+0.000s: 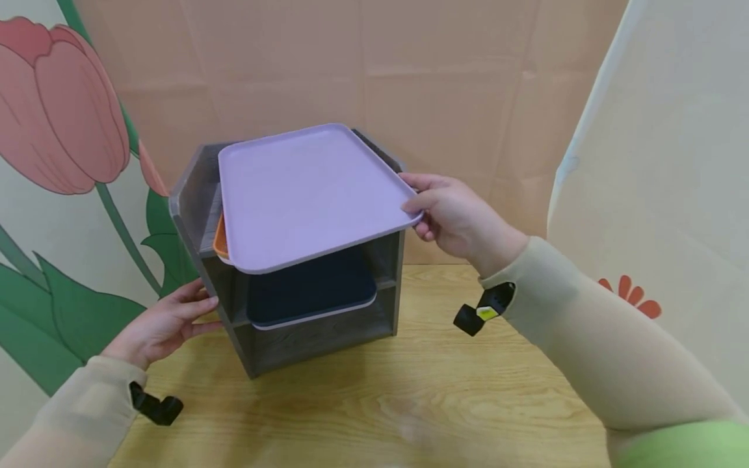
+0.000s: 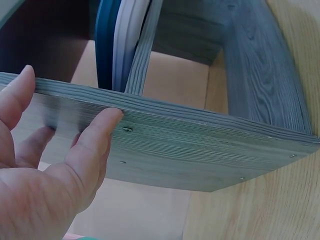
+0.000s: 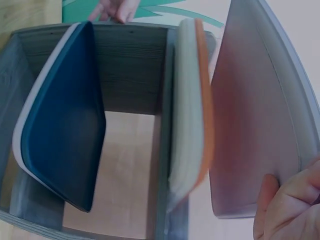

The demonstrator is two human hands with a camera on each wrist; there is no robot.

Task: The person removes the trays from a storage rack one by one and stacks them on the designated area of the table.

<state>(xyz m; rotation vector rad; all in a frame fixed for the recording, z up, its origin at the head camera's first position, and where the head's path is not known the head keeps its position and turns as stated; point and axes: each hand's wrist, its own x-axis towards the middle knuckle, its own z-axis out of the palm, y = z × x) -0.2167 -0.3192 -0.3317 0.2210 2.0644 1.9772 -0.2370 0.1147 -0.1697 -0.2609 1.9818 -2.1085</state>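
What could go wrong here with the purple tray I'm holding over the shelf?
The right hand pinches the purple tray at one corner only, and the tray is tilted, so it may twist or slip from the grip. It sits just above the orange tray and might catch or drag it. The left hand merely touches the shelf, which might shift if bumped.

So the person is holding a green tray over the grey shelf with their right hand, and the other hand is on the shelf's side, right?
Almost. The tray is purple, not green; the head view shows it plainly. The rest holds: the right hand grips its edge above the grey shelf, and the left hand rests on the shelf's side.
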